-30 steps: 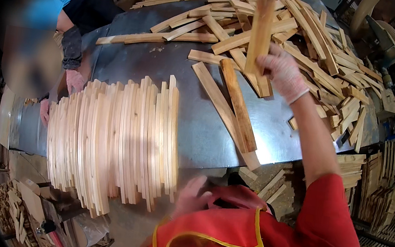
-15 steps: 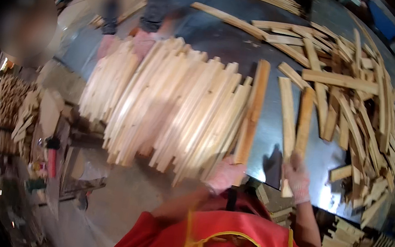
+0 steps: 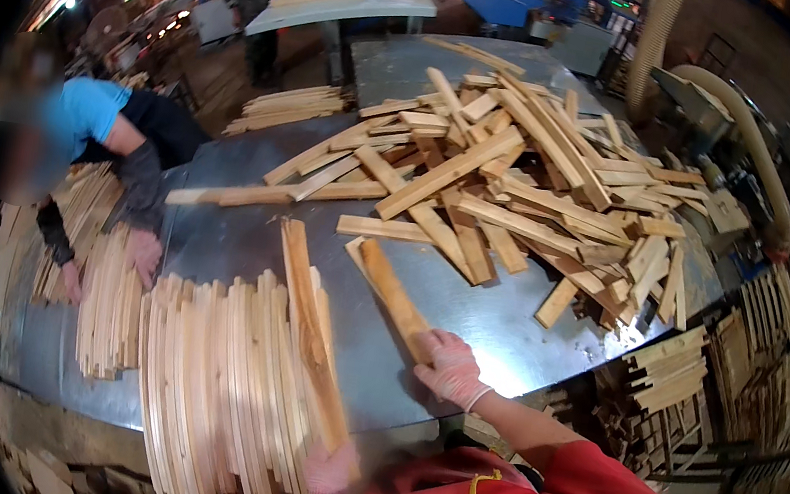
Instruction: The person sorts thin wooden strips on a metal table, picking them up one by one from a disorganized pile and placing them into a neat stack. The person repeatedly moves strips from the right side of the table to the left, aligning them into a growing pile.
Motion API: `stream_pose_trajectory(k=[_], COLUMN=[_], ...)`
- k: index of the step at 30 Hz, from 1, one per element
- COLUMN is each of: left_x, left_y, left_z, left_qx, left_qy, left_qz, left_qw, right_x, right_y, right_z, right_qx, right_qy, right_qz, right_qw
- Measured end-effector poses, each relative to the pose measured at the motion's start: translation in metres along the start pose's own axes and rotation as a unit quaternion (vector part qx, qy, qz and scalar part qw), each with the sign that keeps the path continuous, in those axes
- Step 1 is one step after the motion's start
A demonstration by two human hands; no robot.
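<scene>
My left hand (image 3: 329,477), in a pale pinkish glove, is closed around the near end of a brown-faced wooden strip (image 3: 310,334). That strip lies tilted along the right side of a row of pale wooden strips (image 3: 218,389). Farther right, my gloved right hand (image 3: 452,368) grips the near end of another brownish wooden strip (image 3: 394,292), which slants away over the metal tabletop (image 3: 244,244). A lighter strip shows beneath its far end.
A jumbled heap of wooden pieces (image 3: 515,183) covers the table's far right. At the left, a co-worker in a blue shirt (image 3: 96,109) leans over, hands on a smaller row of strips (image 3: 111,313). Stacked wood (image 3: 665,376) stands below the right edge.
The view has swung right and up, showing more of the heap and the room. Both hands remain on strips; the right-hand strip now slants leftward at its far end.
</scene>
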State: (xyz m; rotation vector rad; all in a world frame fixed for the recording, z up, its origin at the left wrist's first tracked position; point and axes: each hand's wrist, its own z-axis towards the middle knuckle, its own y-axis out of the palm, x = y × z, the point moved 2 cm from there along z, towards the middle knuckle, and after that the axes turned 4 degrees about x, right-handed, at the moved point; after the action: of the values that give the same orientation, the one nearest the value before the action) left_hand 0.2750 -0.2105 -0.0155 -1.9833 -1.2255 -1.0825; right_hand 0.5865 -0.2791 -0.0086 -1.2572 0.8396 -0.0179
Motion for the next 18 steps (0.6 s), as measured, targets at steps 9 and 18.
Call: stream_pose_trajectory(k=[9,18], left_x=[0.046,0.042], left_y=[0.098,0.186], left_z=[-0.028,-0.022], left_qx=[-0.023,-0.031], left_qy=[0.151,0.353], left_qz=[0.313,0.364], left_qw=[0.937,0.861], right_x=[-0.04,0.063], right_y=[-0.014,-0.21], right_z=[-0.09,0.136], right_qx=[-0.169,0.095], right_qy=[0.128,0.016], right_qz=[0.418,0.271], right_qw=[0.883,0.958])
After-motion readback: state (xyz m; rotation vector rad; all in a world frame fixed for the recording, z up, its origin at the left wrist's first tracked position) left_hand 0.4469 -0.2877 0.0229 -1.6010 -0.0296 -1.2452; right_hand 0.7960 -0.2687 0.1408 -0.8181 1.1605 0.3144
